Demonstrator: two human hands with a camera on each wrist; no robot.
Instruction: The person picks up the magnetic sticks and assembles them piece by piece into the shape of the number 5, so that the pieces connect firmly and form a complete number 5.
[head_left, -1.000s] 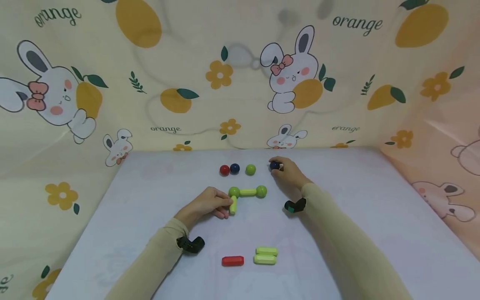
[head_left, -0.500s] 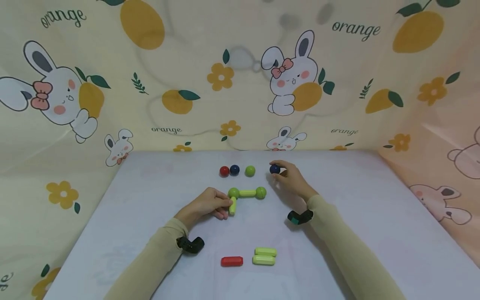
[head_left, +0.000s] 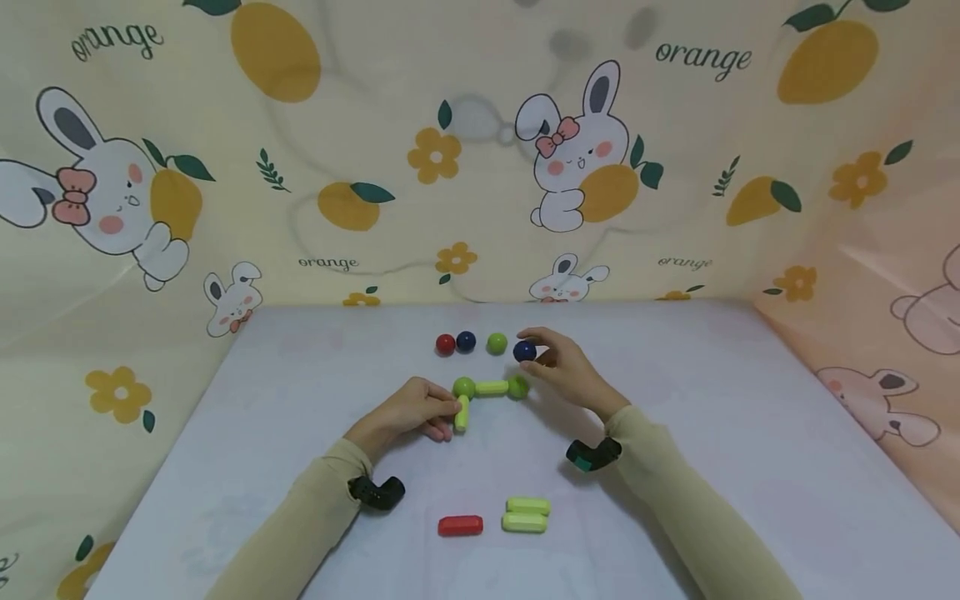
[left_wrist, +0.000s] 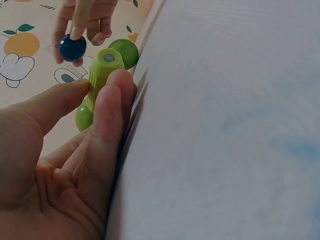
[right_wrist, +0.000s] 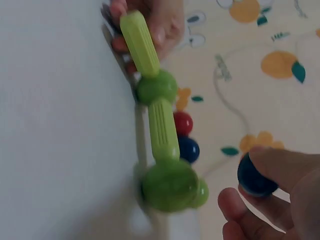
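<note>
My left hand [head_left: 405, 410] pinches a yellow-green rod [left_wrist: 102, 75], whose exposed end has a grey round spot. That rod joins a green ball [head_left: 464, 387], and a second yellow-green rod [head_left: 492, 388] runs right from it to another green ball [head_left: 518, 387]; together they form a corner on the table. Between thumb and fingers my right hand [head_left: 564, 368] holds a dark blue ball [right_wrist: 255, 176]. In the head view this ball is just beyond the corner's right end, apart from it. The left fingertips partly cover the near rod.
Behind the corner lie a red ball [head_left: 446, 344], another dark blue ball [head_left: 466, 342] and a loose green ball [head_left: 497, 343]. Nearer the front are a red rod [head_left: 461, 526] and two yellow-green rods [head_left: 526, 514] side by side. A printed cloth [head_left: 480, 167] hangs behind the white table.
My right hand has moved left and a little nearer with the dark blue ball, toward the corner's right end. The left hand has kept its hold on the rod.
</note>
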